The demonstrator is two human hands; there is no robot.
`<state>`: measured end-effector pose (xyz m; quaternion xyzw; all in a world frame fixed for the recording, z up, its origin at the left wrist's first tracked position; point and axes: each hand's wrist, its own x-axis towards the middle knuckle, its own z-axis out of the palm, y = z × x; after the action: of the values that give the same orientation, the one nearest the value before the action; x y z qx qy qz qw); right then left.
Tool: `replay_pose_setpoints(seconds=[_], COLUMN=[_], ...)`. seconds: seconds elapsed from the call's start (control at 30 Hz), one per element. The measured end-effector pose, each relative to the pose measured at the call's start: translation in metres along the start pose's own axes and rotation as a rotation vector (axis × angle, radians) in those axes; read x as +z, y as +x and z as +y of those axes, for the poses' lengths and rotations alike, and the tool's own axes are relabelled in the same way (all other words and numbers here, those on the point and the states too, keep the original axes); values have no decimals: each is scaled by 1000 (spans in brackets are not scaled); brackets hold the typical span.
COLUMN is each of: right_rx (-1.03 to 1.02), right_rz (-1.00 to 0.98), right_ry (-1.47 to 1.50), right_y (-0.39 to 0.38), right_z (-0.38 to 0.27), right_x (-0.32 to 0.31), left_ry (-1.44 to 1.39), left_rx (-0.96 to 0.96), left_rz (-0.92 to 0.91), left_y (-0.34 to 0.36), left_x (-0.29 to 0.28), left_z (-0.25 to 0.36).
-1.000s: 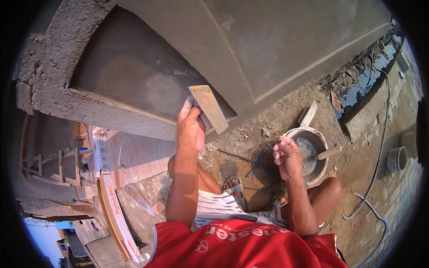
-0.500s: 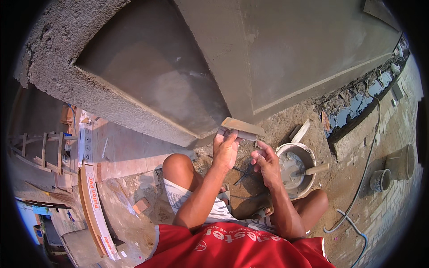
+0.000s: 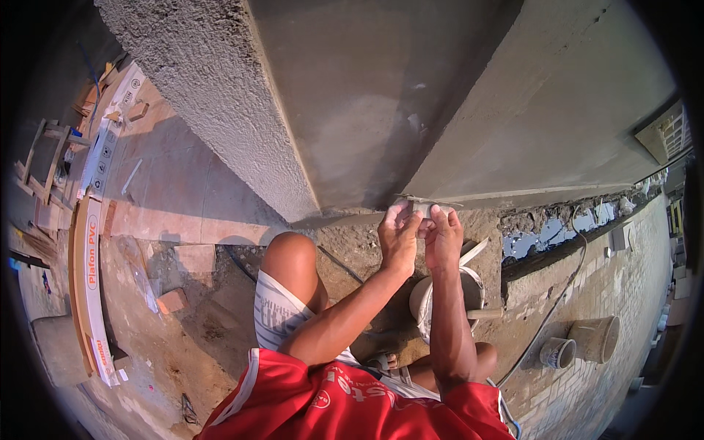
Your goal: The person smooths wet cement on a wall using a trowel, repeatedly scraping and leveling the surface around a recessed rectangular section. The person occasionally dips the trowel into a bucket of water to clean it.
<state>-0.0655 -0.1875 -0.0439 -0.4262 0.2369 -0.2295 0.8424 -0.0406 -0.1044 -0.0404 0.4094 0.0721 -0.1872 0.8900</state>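
Observation:
A thin plastering trowel (image 3: 438, 200), seen nearly edge-on, is held up in front of the base of the plastered wall. My left hand (image 3: 398, 242) is closed on its left part, fingers wrapped underneath. Beside it, my right hand (image 3: 444, 238) grips the right part with thumb and fingertips, so the two hands almost meet. The hands cover much of the trowel's grey underside. Below and partly behind my right forearm stands a mortar bucket (image 3: 480, 287), with a wooden tool handle (image 3: 485, 313) sticking out over its rim.
A rough column (image 3: 213, 88) and smooth grey walls (image 3: 543, 110) rise ahead. To the right runs a trench (image 3: 546, 238) with water, near a hose (image 3: 546, 323) and two more buckets (image 3: 594, 339). A long white carton (image 3: 94, 286) lies at left, a brick piece (image 3: 172, 301) nearer.
My right hand has risen from beside the trowel and closed on it. The trowel has tilted from showing its flat face to nearly edge-on. The whole view has turned.

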Motion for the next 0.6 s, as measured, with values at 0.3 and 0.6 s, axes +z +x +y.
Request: replay_pose_setpoints(seconds=[0.3,0.6], right_rx=[-5,127], right_rz=[105,161], right_ry=[-134,-48], right_y=[18,50], right_z=[-16,-29], right_x=[24,-36], left_ry=[-65,110], left_rx=[-25,-56], left_rz=[-45,-163], left_y=[3,15], left_x=[13,44], left_z=[13,-26])
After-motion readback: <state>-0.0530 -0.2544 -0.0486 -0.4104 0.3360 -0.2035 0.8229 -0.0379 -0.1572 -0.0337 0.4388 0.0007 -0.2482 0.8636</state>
